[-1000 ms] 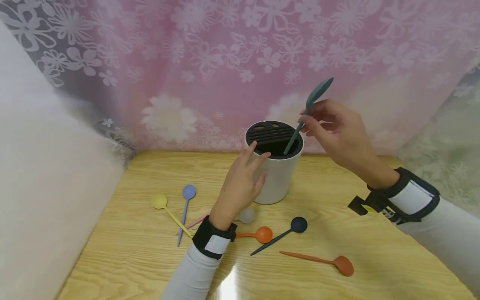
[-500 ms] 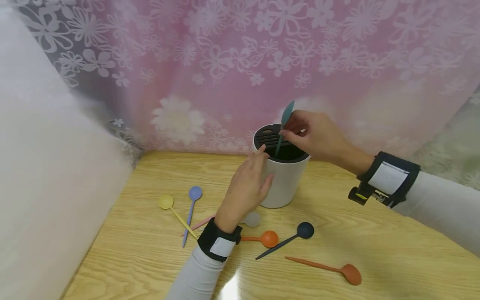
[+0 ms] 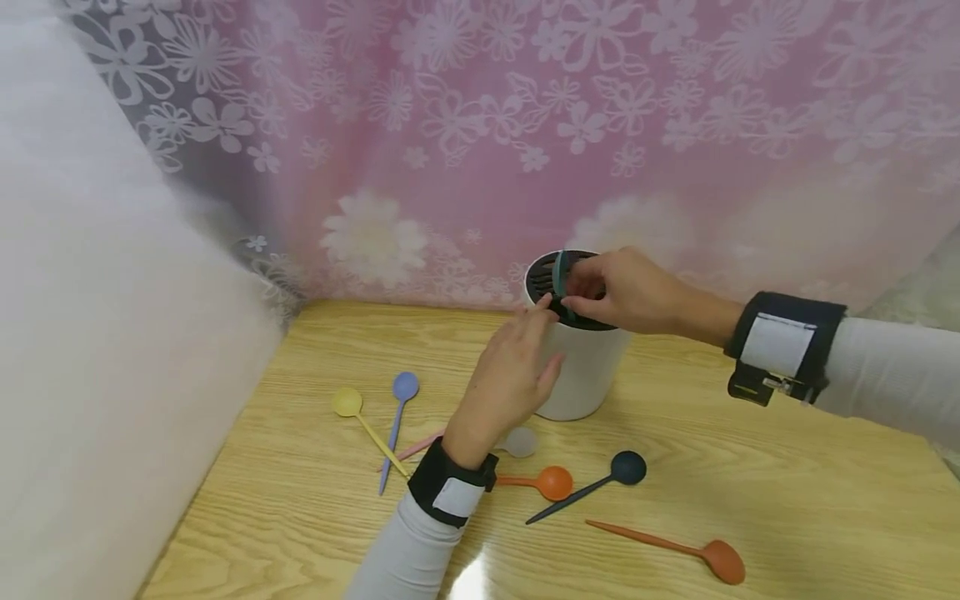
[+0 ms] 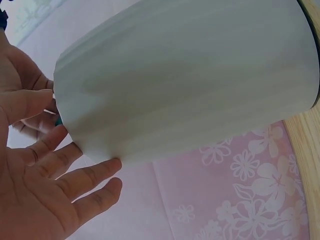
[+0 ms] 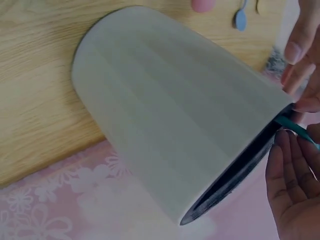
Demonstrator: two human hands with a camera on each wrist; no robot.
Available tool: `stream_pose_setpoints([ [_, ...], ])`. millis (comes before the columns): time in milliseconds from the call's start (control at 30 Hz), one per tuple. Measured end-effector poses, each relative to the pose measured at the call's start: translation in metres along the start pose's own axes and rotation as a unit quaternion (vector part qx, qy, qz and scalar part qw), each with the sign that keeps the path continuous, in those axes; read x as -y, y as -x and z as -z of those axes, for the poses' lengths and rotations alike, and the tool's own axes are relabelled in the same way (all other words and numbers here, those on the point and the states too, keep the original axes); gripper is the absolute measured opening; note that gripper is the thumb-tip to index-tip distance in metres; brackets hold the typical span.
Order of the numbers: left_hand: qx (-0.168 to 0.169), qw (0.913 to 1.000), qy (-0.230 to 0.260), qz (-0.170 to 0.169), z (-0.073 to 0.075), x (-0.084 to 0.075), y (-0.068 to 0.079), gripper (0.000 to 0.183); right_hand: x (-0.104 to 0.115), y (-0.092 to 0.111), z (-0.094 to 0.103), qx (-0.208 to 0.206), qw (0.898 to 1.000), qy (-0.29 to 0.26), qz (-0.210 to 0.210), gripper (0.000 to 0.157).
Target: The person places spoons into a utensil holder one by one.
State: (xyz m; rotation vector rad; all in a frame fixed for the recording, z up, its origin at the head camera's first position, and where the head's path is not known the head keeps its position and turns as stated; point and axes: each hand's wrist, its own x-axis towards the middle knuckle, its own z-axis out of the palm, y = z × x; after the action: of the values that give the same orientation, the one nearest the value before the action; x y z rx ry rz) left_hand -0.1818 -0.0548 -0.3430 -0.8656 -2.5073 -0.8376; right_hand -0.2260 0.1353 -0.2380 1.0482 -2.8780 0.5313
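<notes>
A white round utensil holder [image 3: 581, 375] with a black slotted top stands near the back of the table. My right hand [image 3: 633, 292] pinches a teal spoon [image 3: 560, 273] at its opening. The spoon's handle is down inside the holder, and its bowl shows just above the slots. My left hand [image 3: 513, 375] rests its fingertips on the holder's near left rim, fingers extended. In the left wrist view, those fingers [image 4: 95, 177] lie along the holder's wall [image 4: 190, 90]. The right wrist view shows the teal handle [image 5: 295, 127] passing over the black rim.
On the wooden table [image 3: 300, 517] lie a yellow spoon [image 3: 347, 402], a blue-violet spoon [image 3: 406, 386], a pink handle [image 3: 420, 446], a grey spoon [image 3: 520, 442], an orange spoon [image 3: 555, 482], a navy spoon [image 3: 627, 468] and a rust spoon [image 3: 723, 561]. A pink floral curtain [image 3: 465, 167] hangs behind.
My right hand has moved left and down with the teal spoon, which has sunk deeper into the holder. My left hand has stayed at the rim.
</notes>
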Motion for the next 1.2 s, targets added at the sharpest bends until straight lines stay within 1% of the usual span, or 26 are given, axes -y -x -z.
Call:
stream_pose_setpoints([
  [133,0.012,0.9999,0.006,0.008,0.003,0.001,0.001,0.042,-0.004,-0.004,0.001,0.031,0.999,0.011,0.011,0.006],
  [333,0.017,0.9998,-0.005,0.001,0.002,0.001,0.000,0.040,-0.009,-0.006,0.001,0.071,0.997,0.006,-0.004,0.005],
  [533,0.024,0.9996,0.009,0.008,0.000,0.001,-0.001,0.043,-0.014,-0.012,-0.005,0.097,0.995,0.004,-0.011,0.007],
  [667,0.027,0.9995,-0.001,0.015,0.001,0.002,-0.001,0.043,-0.015,-0.018,-0.007,0.098,0.995,0.010,0.001,0.007],
  [767,0.028,0.9995,-0.004,0.017,0.003,0.002,-0.002,0.041,-0.015,-0.020,-0.008,0.095,0.995,0.013,0.006,0.010],
  [933,0.025,0.9996,-0.003,0.010,0.004,0.002,-0.002,0.040,-0.016,-0.020,-0.008,0.093,0.996,0.016,0.001,0.019],
  [1100,0.023,0.9996,-0.012,0.012,0.005,0.002,-0.002,0.040,-0.015,-0.020,-0.008,0.085,0.996,0.020,0.014,0.021],
  [1200,0.024,0.9995,-0.014,0.013,0.005,0.002,-0.001,0.040,-0.014,-0.019,-0.008,0.088,0.996,0.026,0.015,0.021],
])
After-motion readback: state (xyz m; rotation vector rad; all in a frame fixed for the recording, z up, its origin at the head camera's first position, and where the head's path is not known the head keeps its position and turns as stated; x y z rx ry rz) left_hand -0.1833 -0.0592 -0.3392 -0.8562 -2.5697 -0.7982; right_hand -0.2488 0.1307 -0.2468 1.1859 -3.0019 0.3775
